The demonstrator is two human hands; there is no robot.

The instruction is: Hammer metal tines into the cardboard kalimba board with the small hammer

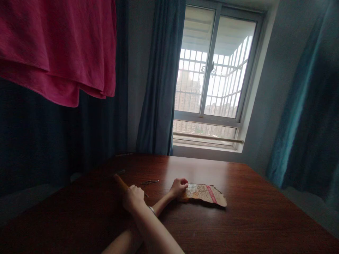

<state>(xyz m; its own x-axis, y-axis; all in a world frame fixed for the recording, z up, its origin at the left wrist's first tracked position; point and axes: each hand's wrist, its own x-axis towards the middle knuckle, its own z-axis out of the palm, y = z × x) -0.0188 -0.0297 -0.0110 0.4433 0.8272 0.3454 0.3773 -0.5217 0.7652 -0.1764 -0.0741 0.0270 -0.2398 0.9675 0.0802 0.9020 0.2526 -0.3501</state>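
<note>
Arms crossed | left hand (180, 187) pinches left end of patterned piece (205, 194), flat on tabletop (251, 218), long axis running right from hand | right hand (134, 198) left of patterned piece, fist round wooden handle (120, 182) | thin metal tool (150, 182) also left, untouched

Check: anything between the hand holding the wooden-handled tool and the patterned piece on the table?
Yes. The left hand sits on the patterned piece at its left end, directly between it and the right hand gripping the wooden-handled tool. The arms cross. The thin metal pieces lie off that line.
</note>
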